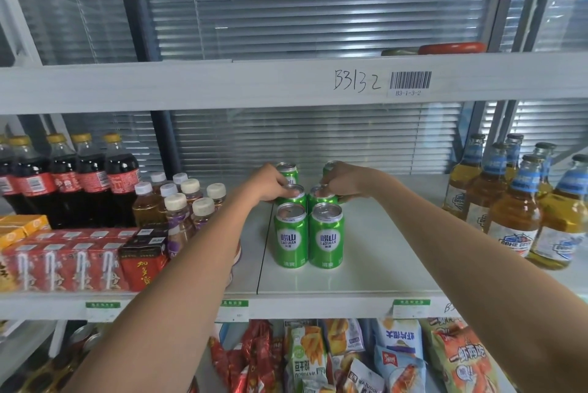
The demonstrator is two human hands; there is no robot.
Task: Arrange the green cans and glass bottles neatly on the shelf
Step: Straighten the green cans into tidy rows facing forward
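Green cans (308, 235) marked "LAOSHAN": two columns, mid-shelf (375, 252). Left hand (270, 182), right hand (342, 181): grip closed on middle-row cans. Glass bottles (515, 201) at right. Shelf label: "B3-1-3-2".

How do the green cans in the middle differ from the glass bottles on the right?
The green cans are short, opaque metal with flat tops; the glass bottles are tall, clear, amber-filled, with narrow capped necks. The cans stand in two tidy rows, both hands on them; the bottles cluster loosely, untouched. Both stand upright on the same shelf.
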